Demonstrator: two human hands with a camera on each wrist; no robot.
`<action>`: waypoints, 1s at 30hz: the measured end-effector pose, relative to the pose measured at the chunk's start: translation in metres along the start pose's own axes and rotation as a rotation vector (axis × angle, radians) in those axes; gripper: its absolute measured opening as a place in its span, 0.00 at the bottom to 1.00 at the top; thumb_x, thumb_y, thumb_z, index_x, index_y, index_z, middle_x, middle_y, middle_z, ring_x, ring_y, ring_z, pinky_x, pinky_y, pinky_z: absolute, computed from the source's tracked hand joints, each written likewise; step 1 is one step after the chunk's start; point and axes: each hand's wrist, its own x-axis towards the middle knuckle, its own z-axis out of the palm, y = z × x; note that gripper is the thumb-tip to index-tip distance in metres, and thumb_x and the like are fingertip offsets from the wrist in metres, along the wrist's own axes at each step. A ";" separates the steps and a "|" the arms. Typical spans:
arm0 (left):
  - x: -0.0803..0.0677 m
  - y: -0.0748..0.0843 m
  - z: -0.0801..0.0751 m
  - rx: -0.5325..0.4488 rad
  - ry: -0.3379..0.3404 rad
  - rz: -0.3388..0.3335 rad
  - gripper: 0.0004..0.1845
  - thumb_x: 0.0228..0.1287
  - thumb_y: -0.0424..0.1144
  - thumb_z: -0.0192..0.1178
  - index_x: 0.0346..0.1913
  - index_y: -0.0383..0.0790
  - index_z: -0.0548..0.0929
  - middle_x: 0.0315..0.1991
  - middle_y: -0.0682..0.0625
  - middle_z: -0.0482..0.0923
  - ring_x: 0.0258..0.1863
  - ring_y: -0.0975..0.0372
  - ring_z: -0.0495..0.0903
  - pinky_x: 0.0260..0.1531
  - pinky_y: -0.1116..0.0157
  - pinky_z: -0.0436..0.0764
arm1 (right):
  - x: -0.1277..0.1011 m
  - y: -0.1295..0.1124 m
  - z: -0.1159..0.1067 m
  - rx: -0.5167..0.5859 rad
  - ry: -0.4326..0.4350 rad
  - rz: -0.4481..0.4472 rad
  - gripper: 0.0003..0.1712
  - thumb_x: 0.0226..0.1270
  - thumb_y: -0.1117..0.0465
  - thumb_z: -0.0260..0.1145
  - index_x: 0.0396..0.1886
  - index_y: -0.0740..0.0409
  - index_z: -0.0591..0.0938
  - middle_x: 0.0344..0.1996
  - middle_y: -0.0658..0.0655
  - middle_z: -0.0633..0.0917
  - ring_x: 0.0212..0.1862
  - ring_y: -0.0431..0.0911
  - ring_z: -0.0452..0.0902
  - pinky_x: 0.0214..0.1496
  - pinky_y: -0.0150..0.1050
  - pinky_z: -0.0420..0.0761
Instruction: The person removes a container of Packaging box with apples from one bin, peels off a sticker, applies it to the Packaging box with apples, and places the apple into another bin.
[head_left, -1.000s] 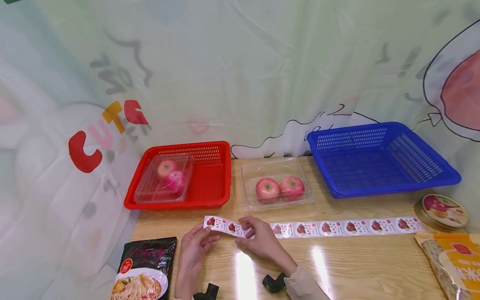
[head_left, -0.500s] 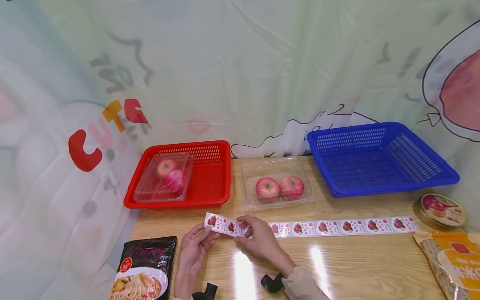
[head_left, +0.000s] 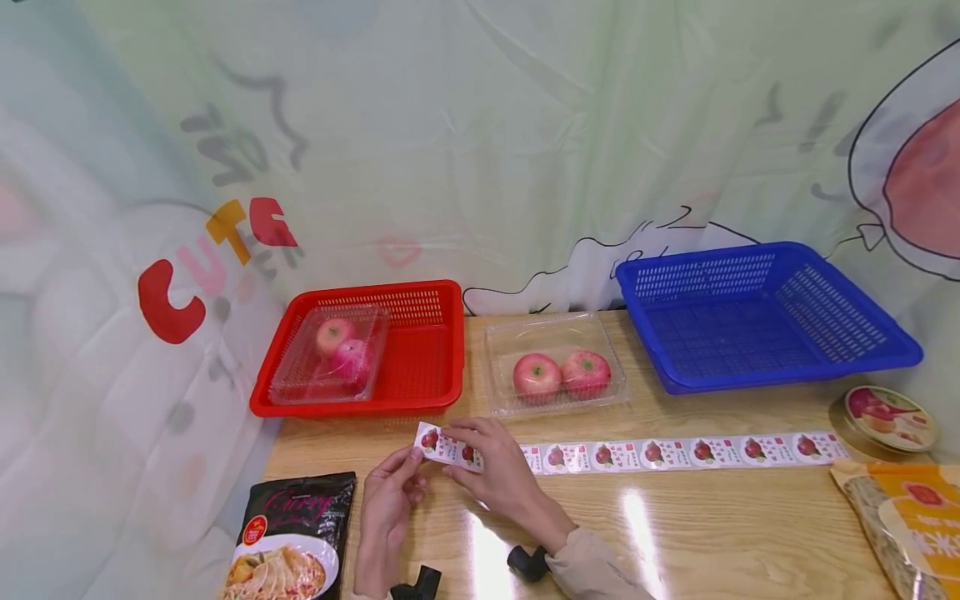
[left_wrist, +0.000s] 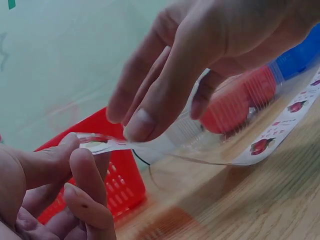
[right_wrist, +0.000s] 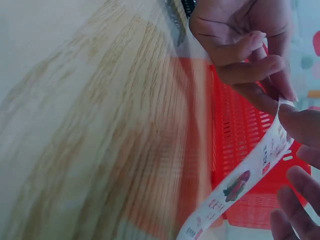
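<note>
1. Head view: a sticker strip (head_left: 637, 454) is lying along the near part of the bench (head_left: 712, 533), its long axis running left to right. Its left end is lifting into both hands. The left hand (head_left: 390, 500) is pinching the very tip; the right hand (head_left: 491, 471) is holding the strip just to the right, covering part of it.
2. Left wrist view: the left hand's thumb and fingers (left_wrist: 82, 172) are curling round the strip's tip (left_wrist: 102, 145), with the right hand (left_wrist: 210, 55) arching over it. Whether a sticker is peeling free is hard to make out.
3. Right wrist view: the strip (right_wrist: 250, 185) is hanging taut before a red basket (right_wrist: 240, 145); the bench is blurring and the right hand's fingers (right_wrist: 300, 125) are cut off at the edge.
</note>
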 end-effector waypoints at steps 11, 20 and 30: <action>0.002 -0.004 0.000 -0.104 -0.013 0.000 0.14 0.78 0.32 0.61 0.35 0.51 0.92 0.32 0.57 0.91 0.23 0.68 0.80 0.23 0.73 0.73 | 0.005 -0.002 0.012 0.036 -0.031 -0.016 0.25 0.58 0.60 0.83 0.57 0.53 0.90 0.60 0.52 0.88 0.59 0.48 0.78 0.57 0.43 0.84; 0.003 -0.006 0.001 -0.091 -0.059 0.046 0.16 0.78 0.31 0.60 0.35 0.53 0.93 0.27 0.59 0.86 0.24 0.68 0.82 0.24 0.73 0.77 | 0.007 0.001 0.017 0.040 -0.003 -0.020 0.19 0.65 0.59 0.79 0.55 0.51 0.91 0.54 0.48 0.91 0.59 0.46 0.78 0.59 0.44 0.83; 0.003 -0.011 0.001 -0.061 -0.107 0.167 0.16 0.77 0.28 0.60 0.37 0.51 0.92 0.25 0.58 0.85 0.23 0.68 0.83 0.22 0.73 0.79 | 0.009 0.004 0.016 0.029 0.016 -0.048 0.15 0.67 0.59 0.78 0.53 0.53 0.92 0.50 0.48 0.92 0.57 0.47 0.79 0.58 0.44 0.83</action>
